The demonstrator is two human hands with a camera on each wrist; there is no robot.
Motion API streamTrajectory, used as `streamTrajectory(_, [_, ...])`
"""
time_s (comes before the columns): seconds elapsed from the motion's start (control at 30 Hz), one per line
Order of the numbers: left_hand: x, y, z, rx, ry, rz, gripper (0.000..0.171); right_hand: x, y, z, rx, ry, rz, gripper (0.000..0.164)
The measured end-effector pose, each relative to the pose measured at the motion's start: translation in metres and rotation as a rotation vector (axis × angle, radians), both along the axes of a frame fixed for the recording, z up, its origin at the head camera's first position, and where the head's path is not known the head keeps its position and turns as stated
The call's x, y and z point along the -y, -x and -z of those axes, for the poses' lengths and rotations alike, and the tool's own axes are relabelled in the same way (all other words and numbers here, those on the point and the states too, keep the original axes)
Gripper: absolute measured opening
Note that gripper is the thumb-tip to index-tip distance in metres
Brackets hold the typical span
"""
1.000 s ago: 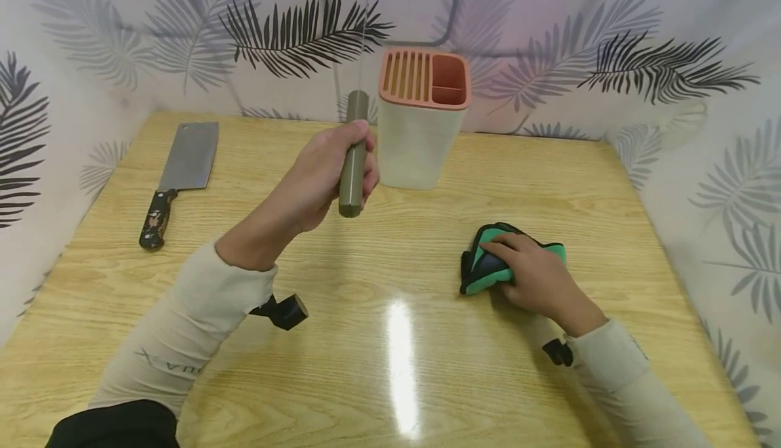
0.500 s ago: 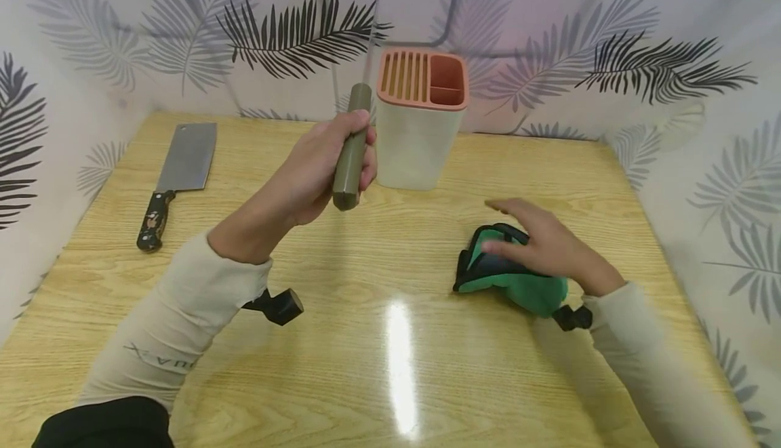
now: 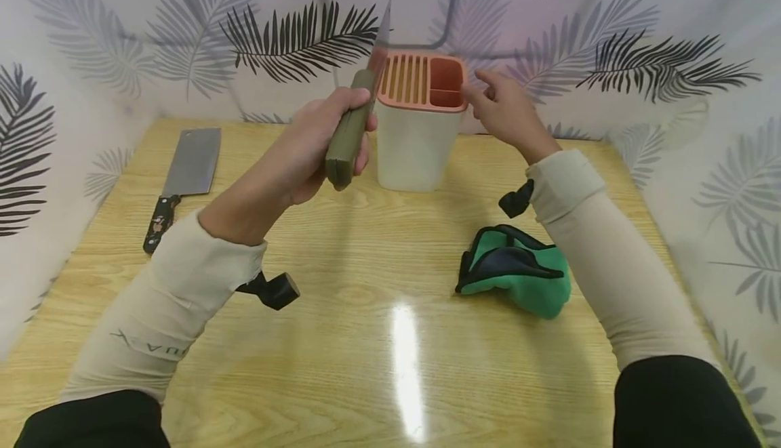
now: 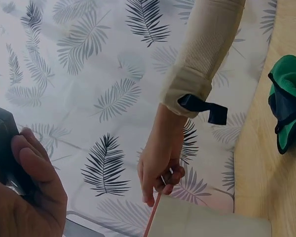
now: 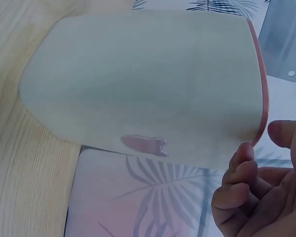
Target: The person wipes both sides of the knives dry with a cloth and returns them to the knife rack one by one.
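Note:
My left hand (image 3: 308, 139) grips the olive-green handle of a kitchen knife (image 3: 350, 129), its pointed blade tilted up and away, overlapping the left side of the knife holder in the head view. In the left wrist view this handle looks dark. The holder (image 3: 417, 150) is a cream box with an orange slotted top, standing upright at the back of the table. At its right top edge is my right hand (image 3: 505, 109), fingers loosely bent. In the right wrist view the fingertips (image 5: 244, 152) lie right at the orange rim, the thumb apart from it.
A cleaver (image 3: 194, 163) with a dark patterned handle lies at the left of the wooden table (image 3: 342, 360). Below my right forearm sits a crumpled green and black cloth item (image 3: 518, 282). A leaf-printed curtain (image 3: 579, 21) stands behind the table.
My right hand has let go of the green cloth item and moved up and away to the holder's rim. The knife in my left hand has tilted rightward, its blade now over the holder's left edge.

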State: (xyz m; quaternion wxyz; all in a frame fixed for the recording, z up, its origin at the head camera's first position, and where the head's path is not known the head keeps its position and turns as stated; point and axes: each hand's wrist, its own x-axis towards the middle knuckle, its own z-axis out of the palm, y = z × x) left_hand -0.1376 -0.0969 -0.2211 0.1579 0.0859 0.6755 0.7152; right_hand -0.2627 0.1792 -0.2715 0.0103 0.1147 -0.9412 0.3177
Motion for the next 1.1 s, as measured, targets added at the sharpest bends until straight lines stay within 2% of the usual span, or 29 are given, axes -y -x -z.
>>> streamTrajectory(0.17, [0.001, 0.007, -0.012, 0.017, 0.019, -0.003, 0.034, 0.009, 0.013, -0.003, 0.017, 0.01, -0.024, 0.055])
streamTrajectory(0.43, [-0.003, 0.015, -0.029, 0.044, 0.12, -0.06, 0.038, 0.015, 0.016, -0.002, -0.013, 0.032, -0.002, 0.055])
streamTrajectory(0.7, [-0.002, 0.018, -0.037, 0.005, 0.172, -0.02, 0.036, 0.016, 0.015, -0.001, -0.026, 0.015, 0.046, 0.054])
streamTrajectory(0.9, [-0.004, 0.021, -0.046, 0.041, 0.161, 0.008, 0.038, 0.016, 0.014, 0.001, -0.052, 0.025, 0.045, 0.053])
streamTrajectory(1.1, [-0.003, 0.021, -0.047, 0.072, 0.136, 0.018, 0.038, 0.017, 0.016, 0.003, -0.067, 0.014, 0.042, 0.053])
